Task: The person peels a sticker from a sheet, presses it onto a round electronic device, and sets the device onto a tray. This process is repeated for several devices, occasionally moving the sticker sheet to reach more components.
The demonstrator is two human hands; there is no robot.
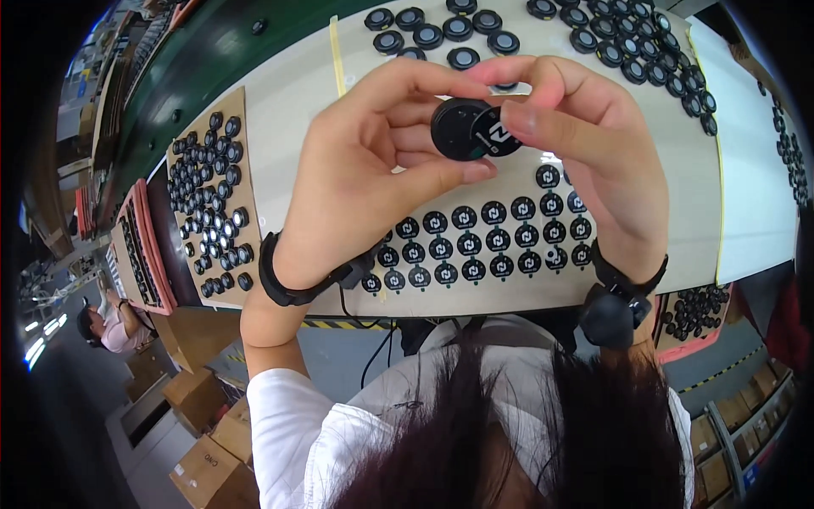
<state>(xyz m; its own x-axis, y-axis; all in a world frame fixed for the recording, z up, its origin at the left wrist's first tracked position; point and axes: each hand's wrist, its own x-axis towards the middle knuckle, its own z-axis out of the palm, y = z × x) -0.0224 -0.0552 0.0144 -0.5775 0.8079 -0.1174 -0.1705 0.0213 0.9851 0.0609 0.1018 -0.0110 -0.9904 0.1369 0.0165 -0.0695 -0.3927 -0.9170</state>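
Note:
Above the table, my left hand (360, 157) grips a black round disc-shaped casing (452, 129) by its rim, between thumb and fingers. My right hand (598, 140) pinches a thin round black label (500, 140) with a white emblem, its thumb on the front. The label overlaps the right part of the casing's face; whether it is stuck down I cannot tell. Below my hands, similar round black labels (467, 243) lie in rows on the tabletop, each with a small green tab. A black band sits on each wrist.
Black discs with grey centres (458, 30) stand at the table's far side, with a denser group (632, 47) at far right. More crowd a brown board (240, 197) on the left. A green conveyor belt (280, 42) runs behind. Another person (114, 327) works at far left.

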